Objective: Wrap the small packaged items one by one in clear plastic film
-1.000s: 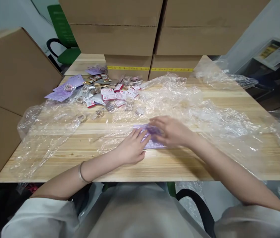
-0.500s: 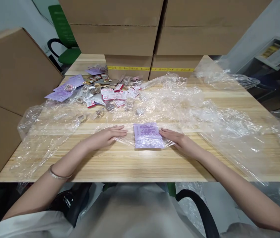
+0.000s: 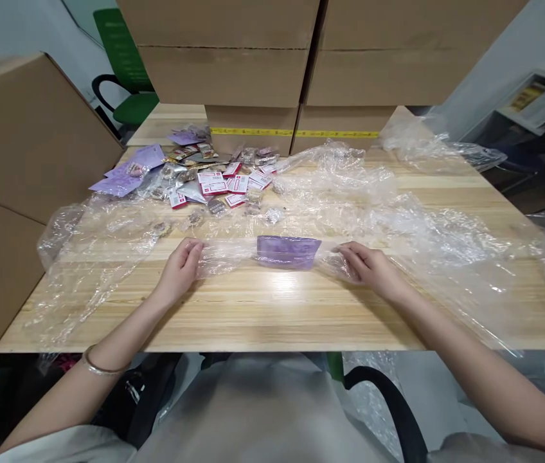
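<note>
A purple printed packet [image 3: 285, 252] lies inside clear plastic film near the front of the wooden table, its near side tilted. My left hand [image 3: 183, 263] is closed with the fingers pinching the left end of the clear plastic film [image 3: 227, 258]. On the other side, my right hand [image 3: 366, 265] pinches the film's right end between thumb and fingers. The film stretches between both hands, and neither hand touches the packet itself. Small clear sachets [image 3: 272, 215] lie just beyond the packet.
Behind the film is a pile of white-and-red cards [image 3: 212, 182], small packs and purple packets [image 3: 130, 170]. Crumpled clear film [image 3: 427, 231] spreads over the right side. Cardboard boxes [image 3: 253, 74] stand at the back, and another box [image 3: 26, 141] stands at the left.
Both hands have moved outward from beside the packet, going from flat fingers to pinching the film ends. The packet now shows a shorter, tilted, plainer purple side.
</note>
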{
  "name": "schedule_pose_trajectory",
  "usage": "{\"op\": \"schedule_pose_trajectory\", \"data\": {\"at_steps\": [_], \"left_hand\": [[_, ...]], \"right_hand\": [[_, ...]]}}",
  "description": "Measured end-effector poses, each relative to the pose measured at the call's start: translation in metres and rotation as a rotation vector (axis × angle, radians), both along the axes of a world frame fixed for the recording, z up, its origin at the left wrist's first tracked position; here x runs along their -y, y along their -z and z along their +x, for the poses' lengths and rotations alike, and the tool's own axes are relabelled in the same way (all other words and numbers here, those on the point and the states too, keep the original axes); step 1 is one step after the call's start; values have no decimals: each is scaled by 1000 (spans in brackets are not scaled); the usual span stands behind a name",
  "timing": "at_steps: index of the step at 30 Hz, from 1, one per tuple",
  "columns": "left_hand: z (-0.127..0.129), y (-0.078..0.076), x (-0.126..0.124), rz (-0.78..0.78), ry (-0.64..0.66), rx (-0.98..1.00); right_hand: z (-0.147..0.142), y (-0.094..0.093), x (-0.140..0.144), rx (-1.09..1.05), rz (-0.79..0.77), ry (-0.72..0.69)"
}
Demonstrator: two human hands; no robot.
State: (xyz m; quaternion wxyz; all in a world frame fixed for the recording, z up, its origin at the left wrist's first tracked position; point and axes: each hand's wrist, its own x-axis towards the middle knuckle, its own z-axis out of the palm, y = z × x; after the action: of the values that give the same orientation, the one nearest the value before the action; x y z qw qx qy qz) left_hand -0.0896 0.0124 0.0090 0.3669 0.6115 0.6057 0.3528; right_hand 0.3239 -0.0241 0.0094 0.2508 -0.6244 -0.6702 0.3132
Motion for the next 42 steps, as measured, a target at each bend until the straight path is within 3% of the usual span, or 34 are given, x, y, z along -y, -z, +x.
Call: {"op": "schedule_pose_trajectory", "data": {"at_steps": [5, 11, 14, 16, 18, 20, 21, 23, 25, 27, 30, 33, 36, 38, 42], "left_hand": [[-4, -1, -6, 12, 55, -123], [-11, -4, -26, 24, 137, -253], [-15, -3, -25, 69, 288, -452], [-17, -4, -18, 21, 356, -628], [-17, -10, -8, 32, 321, -793], [-13, -18, 4, 209, 241, -873], [-10, -23, 9, 326, 249, -863], [-2, -31, 17, 477, 437, -764], [6, -32, 19, 450, 713, -664], [10, -26, 12, 343, 849, -627], [6, -11, -6, 253, 798, -551], [-4, -7, -18, 234, 567, -408], [-6, -13, -18, 215, 375, -382], [-2, -17, -14, 216, 339, -470], [8, -14, -5, 145, 306, -877]], "right_hand": [[2, 9, -11, 1, 7, 99], [4, 5, -24, -39, -137, 124], [7, 9, -24, 149, -125, 73], [11, 9, -19, 303, -109, 95], [14, 6, -9, 448, -59, 169], [15, -2, 3, 573, 120, 235], [15, -6, 9, 607, 244, 206], [10, -11, 17, 592, 426, -28], [3, -10, 19, 500, 440, -360], [-2, -2, 15, 400, 381, -544], [-1, 12, 5, 272, 336, -500], [2, 14, -2, 226, 299, -330], [-3, 5, -5, 273, 249, -216], [-11, 0, -6, 340, 186, -199], [-21, 4, -7, 583, 51, -142]]}}
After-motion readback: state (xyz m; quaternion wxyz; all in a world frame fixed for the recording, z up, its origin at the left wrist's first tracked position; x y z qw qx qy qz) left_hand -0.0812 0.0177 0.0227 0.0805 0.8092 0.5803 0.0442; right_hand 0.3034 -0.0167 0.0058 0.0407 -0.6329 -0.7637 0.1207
